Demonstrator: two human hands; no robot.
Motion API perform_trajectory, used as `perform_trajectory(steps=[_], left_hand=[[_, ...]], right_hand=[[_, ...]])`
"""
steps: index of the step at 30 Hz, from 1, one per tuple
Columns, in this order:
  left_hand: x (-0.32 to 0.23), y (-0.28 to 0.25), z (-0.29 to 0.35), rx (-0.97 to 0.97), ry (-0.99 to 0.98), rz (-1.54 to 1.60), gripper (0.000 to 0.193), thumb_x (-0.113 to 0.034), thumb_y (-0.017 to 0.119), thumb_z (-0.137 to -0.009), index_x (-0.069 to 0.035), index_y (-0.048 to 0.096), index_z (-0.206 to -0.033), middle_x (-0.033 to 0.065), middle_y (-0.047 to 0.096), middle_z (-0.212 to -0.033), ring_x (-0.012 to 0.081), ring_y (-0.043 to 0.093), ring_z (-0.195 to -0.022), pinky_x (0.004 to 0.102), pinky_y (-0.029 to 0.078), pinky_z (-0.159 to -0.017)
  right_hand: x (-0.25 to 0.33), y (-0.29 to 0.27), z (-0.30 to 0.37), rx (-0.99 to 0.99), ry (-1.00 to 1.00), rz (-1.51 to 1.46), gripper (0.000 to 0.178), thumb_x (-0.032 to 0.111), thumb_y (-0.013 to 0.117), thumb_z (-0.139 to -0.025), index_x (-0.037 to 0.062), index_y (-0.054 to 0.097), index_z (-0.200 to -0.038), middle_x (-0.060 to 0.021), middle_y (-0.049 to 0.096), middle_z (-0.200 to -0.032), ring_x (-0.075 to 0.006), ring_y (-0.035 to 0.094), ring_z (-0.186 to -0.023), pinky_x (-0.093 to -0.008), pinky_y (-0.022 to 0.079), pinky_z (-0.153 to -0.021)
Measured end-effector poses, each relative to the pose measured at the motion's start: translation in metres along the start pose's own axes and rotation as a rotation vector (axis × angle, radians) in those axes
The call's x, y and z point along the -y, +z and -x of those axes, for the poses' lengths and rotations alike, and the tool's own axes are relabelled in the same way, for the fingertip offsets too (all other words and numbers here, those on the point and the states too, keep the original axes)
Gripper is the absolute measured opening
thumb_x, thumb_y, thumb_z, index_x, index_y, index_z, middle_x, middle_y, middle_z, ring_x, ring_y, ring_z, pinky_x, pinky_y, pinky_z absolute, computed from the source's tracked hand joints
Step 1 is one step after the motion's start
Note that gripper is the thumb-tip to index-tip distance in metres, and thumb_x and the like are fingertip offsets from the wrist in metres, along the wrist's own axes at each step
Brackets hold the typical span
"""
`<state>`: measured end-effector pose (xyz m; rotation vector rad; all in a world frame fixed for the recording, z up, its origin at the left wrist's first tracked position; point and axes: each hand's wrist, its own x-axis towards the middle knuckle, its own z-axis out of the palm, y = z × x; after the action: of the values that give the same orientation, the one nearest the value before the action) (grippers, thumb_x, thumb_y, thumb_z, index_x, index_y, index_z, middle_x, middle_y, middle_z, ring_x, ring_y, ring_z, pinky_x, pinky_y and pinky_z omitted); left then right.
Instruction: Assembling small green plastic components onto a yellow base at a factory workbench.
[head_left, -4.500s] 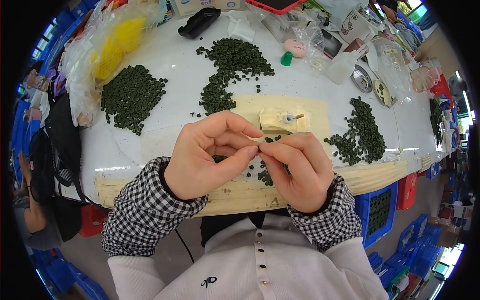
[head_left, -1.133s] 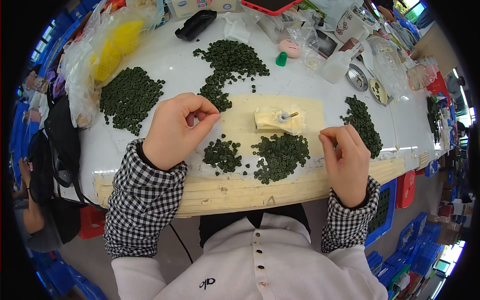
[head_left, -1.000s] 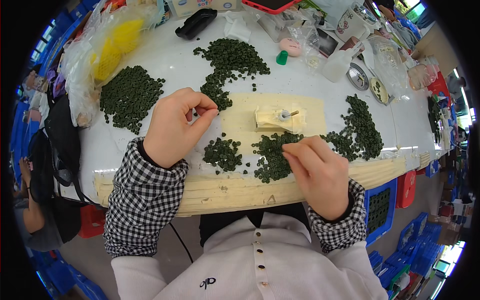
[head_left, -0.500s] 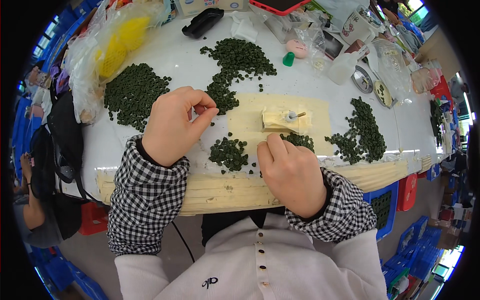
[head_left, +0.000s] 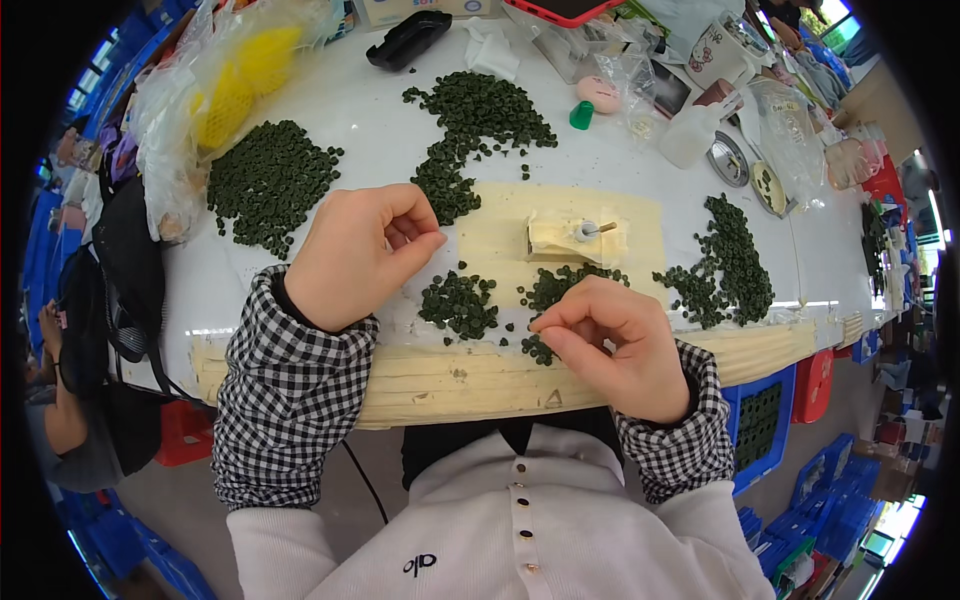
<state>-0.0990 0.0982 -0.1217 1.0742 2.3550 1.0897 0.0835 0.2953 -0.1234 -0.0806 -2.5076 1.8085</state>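
Note:
Small dark green pieces, ring-like or cap-like, lie in several heaps on the white table. My left hand [head_left: 362, 256] hovers between the large left heap [head_left: 270, 185] and the centre heap [head_left: 447, 185], thumb and forefinger pinched; whatever sits between the tips is too small to make out. Over the near edge of another heap [head_left: 560, 285], my right hand [head_left: 625, 348] pinches thumb and forefinger together, and its hold is hidden too. Beyond it stands a taped block [head_left: 553, 240] with a white collar and a thin brownish pin [head_left: 604, 229], on a yellowish taped sheet [head_left: 490, 240].
Another small heap [head_left: 458, 305] lies between my hands, and a long one [head_left: 735, 260] to the right. Yellow tape covers the near table edge [head_left: 450, 385]. A black tray-like case [head_left: 408, 42], a green cap [head_left: 581, 116] and round tins [head_left: 728, 160] stand farther back.
My right hand has moved right and slightly nearer, turning so its pinch shows and uncovering the heap below the block. The left hand has shifted only slightly right and nearer, still pinched.

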Motion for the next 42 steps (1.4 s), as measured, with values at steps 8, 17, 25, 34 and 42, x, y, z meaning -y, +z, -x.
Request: perform_trajectory(steps=[8, 17, 25, 34, 42], left_hand=[[-0.011, 0.006, 0.003, 0.098, 0.055, 0.425, 0.010, -0.002, 0.071, -0.085, 0.002, 0.066, -0.092, 0.0048, 0.069, -0.089, 0.0082, 0.065, -0.080, 0.0200, 0.053, -0.075], [-0.018, 0.017, 0.010, 0.335, -0.100, 0.948, 0.014, 0.003, 0.067, -0.088, 0.005, 0.069, -0.102, 0.0151, 0.073, -0.097, 0.0163, 0.071, -0.085, 0.0263, 0.058, -0.077], [-0.020, 0.029, 0.014, 0.356, -0.165, 1.167, 0.011, 0.000, 0.068, -0.089, 0.000, 0.064, -0.099, 0.0125, 0.072, -0.091, 0.0177, 0.072, -0.083, 0.0267, 0.059, -0.073], [-0.019, 0.030, 0.014, 0.386, -0.186, 1.194, 0.010, -0.002, 0.067, -0.090, 0.000, 0.063, -0.099, 0.0123, 0.072, -0.091, 0.0171, 0.072, -0.081, 0.0259, 0.060, -0.071], [-0.017, 0.030, 0.015, 0.476, -0.228, 1.215, 0.016, -0.011, 0.064, -0.096, 0.002, 0.064, -0.105, 0.0124, 0.072, -0.095, 0.0164, 0.071, -0.085, 0.0252, 0.059, -0.075]], right_hand=[[-0.006, -0.007, -0.001, 0.125, 0.253, -0.711, 0.019, 0.013, 0.060, -0.098, -0.0033, 0.064, -0.107, -0.0024, 0.063, -0.086, -0.0024, 0.049, -0.059, -0.0167, 0.040, -0.054], [-0.001, 0.001, 0.001, -0.070, 0.166, -0.571, 0.015, 0.008, 0.060, -0.097, -0.0014, 0.065, -0.107, -0.0019, 0.061, -0.087, -0.0030, 0.052, -0.063, -0.0173, 0.042, -0.057], [0.007, 0.019, -0.005, -0.310, -0.216, -0.115, 0.011, -0.003, 0.066, -0.089, -0.0001, 0.071, -0.098, -0.0068, 0.062, -0.092, -0.0081, 0.061, -0.071, -0.0209, 0.049, -0.060], [0.007, 0.021, -0.009, -0.361, -0.413, 0.185, 0.018, -0.004, 0.073, -0.082, 0.0009, 0.071, -0.100, -0.0078, 0.062, -0.089, -0.0145, 0.062, -0.070, -0.0249, 0.051, -0.060], [0.005, 0.021, -0.010, -0.384, -0.524, 0.297, 0.025, -0.005, 0.075, -0.080, 0.0012, 0.072, -0.103, -0.0079, 0.062, -0.089, -0.0162, 0.063, -0.072, -0.0260, 0.052, -0.061]])
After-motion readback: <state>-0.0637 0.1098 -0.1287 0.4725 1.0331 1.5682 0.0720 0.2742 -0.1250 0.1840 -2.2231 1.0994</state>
